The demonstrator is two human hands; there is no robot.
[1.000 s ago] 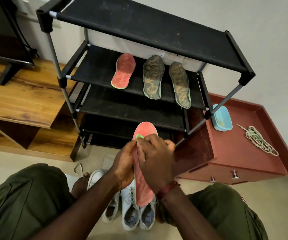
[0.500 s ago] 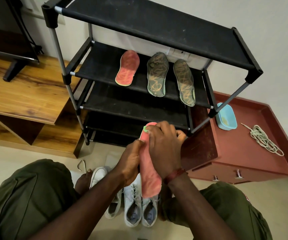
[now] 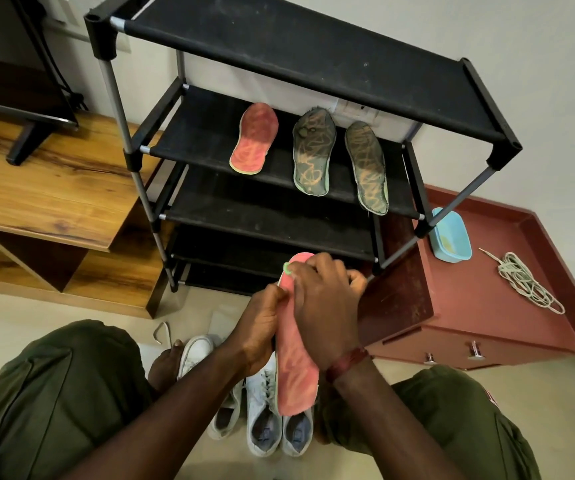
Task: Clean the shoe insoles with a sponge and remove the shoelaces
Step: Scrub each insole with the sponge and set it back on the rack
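Note:
My left hand grips the left edge of a pink insole held upright over the shoes. My right hand presses a green sponge against the insole's upper end; only a sliver of the sponge shows. A second pink insole and two dark patterned insoles lie on the black shoe rack's second shelf. White sneakers stand on the floor between my knees. A bundle of pale shoelaces lies on the red cabinet top.
A light blue tub sits on the red cabinet to the right of the rack. A wooden TV unit with a screen's stand is at the left. A loose lace loop lies on the floor by my left knee.
My right hand with the sponge has slid up toward the insole's top end. The view has shifted slightly, so the rack sits further right and lower.

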